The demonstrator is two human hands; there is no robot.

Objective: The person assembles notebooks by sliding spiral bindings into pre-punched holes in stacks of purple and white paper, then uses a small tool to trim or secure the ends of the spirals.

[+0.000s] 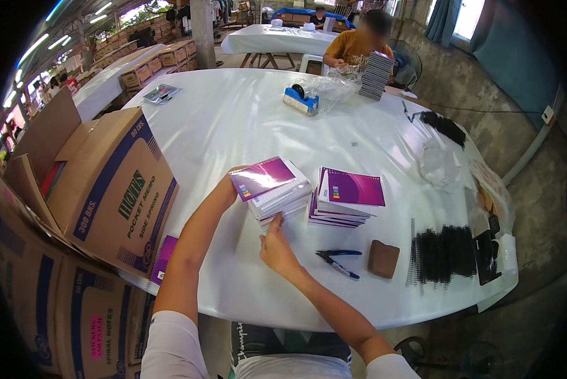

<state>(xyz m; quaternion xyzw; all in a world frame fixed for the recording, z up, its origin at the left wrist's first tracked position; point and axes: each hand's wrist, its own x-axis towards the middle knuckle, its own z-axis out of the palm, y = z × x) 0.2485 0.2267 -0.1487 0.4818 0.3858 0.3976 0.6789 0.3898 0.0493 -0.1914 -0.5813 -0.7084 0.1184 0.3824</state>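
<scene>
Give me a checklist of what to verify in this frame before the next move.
1. Left hand at the nearer-left notebook pile: ok, at its left side; grip mostly hidden.
2. Right hand at that pile: ok, fingers at its near edge.
3. That pile squared: not ok, the purple cover on top sits askew over white pages.
4. Gap to the right-hand notebook pile: cannot tell whether the sides touch.
5. Pliers clear of both hands: ok, lying on the table.
6. Black spiral binding coils on the table: ok, bunched toward its right edge.

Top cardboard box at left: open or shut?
Open: the cardboard box has its flaps raised and standing apart, not folded down over the top.
</scene>
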